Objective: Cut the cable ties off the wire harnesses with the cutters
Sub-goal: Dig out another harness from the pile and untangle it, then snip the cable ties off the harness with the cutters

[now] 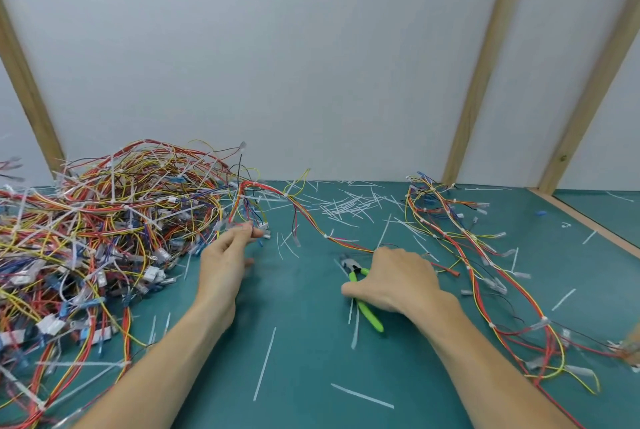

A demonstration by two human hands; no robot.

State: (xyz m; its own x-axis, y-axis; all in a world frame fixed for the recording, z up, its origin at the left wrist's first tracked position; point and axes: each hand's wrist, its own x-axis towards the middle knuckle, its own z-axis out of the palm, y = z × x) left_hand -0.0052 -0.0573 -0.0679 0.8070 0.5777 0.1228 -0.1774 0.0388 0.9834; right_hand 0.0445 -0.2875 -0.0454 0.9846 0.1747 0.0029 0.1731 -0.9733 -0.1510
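Up close first: left hand (225,265), fingers extended forward, thumb and fingertips pinching the connector end of one wire harness (304,217) at the edge of the big pile. That harness arches up from the pinch, then runs right and down across the mat, disappearing under the right hand.

Right hand (391,281), palm down, fingers curled over the cutters (362,293). Grip covers the middle of the tool; dark head pokes out up-left of the knuckles, one bright green handle sticks out below the palm, lying on the mat. Cutter jaws: cannot tell whether parted or closed.

Outward from the hands:
- Green mat (304,342) covers the table, littered with snipped white cable-tie tails (346,206), densest at the back centre, scattered singles near the forearms.
- Left: a large tangled pile of harnesses (97,220), red, yellow, blue, black wires, white ties still on, white and blue connectors.
- Right: a second harness (485,255) laid out loosely, stretching from the back edge down to the near right corner; small white ties visible along it.
- Behind: pale wall panel (277,47) with bare wooden battens (481,82).

No brand marks, labels or legible writing anywhere; cutter handle shows none.
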